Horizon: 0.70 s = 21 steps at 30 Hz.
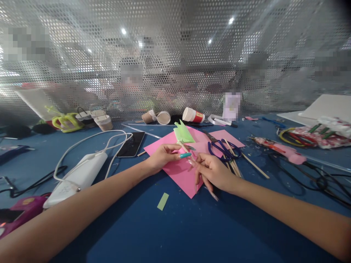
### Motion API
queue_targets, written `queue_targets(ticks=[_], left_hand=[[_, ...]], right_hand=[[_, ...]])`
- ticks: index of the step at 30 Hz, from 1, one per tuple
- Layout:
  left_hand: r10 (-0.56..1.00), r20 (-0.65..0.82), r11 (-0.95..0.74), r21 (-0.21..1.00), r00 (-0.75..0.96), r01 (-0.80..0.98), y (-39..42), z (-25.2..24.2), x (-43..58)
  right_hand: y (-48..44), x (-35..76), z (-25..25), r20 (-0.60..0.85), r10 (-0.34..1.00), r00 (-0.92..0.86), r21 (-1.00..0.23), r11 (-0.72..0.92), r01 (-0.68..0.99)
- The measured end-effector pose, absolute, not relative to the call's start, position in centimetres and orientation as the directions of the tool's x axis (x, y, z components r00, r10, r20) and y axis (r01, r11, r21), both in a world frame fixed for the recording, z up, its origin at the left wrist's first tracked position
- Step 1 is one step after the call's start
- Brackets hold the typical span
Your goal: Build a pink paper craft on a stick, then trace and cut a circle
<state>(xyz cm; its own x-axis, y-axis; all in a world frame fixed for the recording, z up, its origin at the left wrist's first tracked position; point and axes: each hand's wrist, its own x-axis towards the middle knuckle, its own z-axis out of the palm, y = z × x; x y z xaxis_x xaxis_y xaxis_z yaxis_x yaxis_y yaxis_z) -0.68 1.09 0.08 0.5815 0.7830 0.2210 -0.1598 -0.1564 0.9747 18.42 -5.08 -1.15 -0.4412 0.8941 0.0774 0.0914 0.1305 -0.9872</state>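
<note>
My left hand (pixel 164 156) pinches a thin wooden stick that carries a folded green paper piece (pixel 183 133) at its top. My right hand (pixel 212 171) meets the lower end of that same stick with its fingertips pressed together. Both hands rest over a pink paper sheet (pixel 181 171) lying on the blue table (pixel 175 226). A small green paper strip (pixel 163 201) lies on the table in front of my left forearm.
Blue-handled scissors (pixel 219 149) and several wooden sticks (pixel 246 160) lie right of the pink sheet. A pink glue gun (pixel 285 152) and cables are at right. A phone (pixel 131 144), a white charger (pixel 79 175), paper cups (pixel 193 115) and a perforated metal screen stand behind.
</note>
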Motion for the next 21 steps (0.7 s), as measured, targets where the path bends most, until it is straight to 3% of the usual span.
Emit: queue_targets(ticks=[21], left_hand=[[0.817, 0.206, -0.148, 0.978, 0.538, -0.149, 0.51, 0.37, -0.46]], right_hand=[[-4.91, 18.5, -0.97, 0.019, 0.878, -0.478, -0.99, 0.085, 0.116]])
